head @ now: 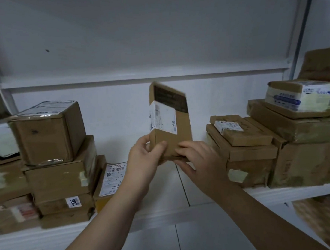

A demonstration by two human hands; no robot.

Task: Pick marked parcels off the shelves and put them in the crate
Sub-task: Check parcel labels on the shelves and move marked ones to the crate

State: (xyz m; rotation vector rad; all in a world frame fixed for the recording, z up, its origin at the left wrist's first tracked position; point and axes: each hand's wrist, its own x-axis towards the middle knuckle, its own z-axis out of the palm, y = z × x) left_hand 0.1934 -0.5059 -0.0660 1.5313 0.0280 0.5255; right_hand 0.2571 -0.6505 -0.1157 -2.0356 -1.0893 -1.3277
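A slim cardboard parcel is held upright in mid-air, in front of the gap between two piles on the white shelf. Its lower end is gripped by both hands. The left hand is curled round the left edge, thumb laid on the front face. The right hand is wrapped round the lower right corner, fingers bent. A white label and a dark patch are seen on the parcel. On the left, brown boxes are stacked, one lower down bearing a 1206 sticker. On the right, a taped package is perched on the right-hand stack.
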